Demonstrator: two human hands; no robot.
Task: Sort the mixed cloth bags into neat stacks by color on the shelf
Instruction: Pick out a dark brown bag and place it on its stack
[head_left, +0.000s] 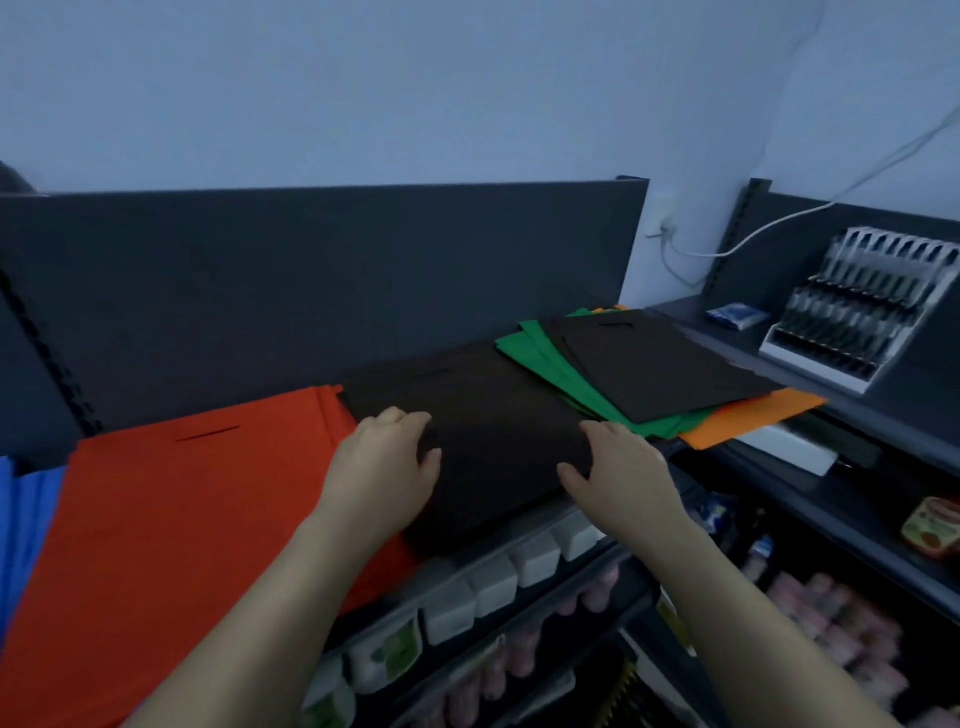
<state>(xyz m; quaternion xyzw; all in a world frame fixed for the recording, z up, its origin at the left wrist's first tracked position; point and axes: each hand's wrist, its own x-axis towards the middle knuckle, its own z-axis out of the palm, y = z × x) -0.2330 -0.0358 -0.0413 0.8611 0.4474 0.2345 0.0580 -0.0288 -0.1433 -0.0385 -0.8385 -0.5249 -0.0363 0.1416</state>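
Note:
A stack of black cloth bags (498, 431) lies in the middle of the top shelf. My left hand (382, 462) grips its left edge, fingers curled over the top. My right hand (621, 470) grips its right front edge the same way. Left of it lies a red bag stack (182, 519), and a blue bag (26, 514) shows at the far left. To the right sits a mixed pile: a black bag (660, 364) on top of green bags (550, 364) over an orange bag (748, 421).
A dark back panel (311, 291) closes the shelf behind. At the right, another shelf holds a tiered display rack (857, 312) and a blue packet (737, 316). A white cable (779, 223) hangs on the wall. Lower shelves hold packaged goods (519, 623).

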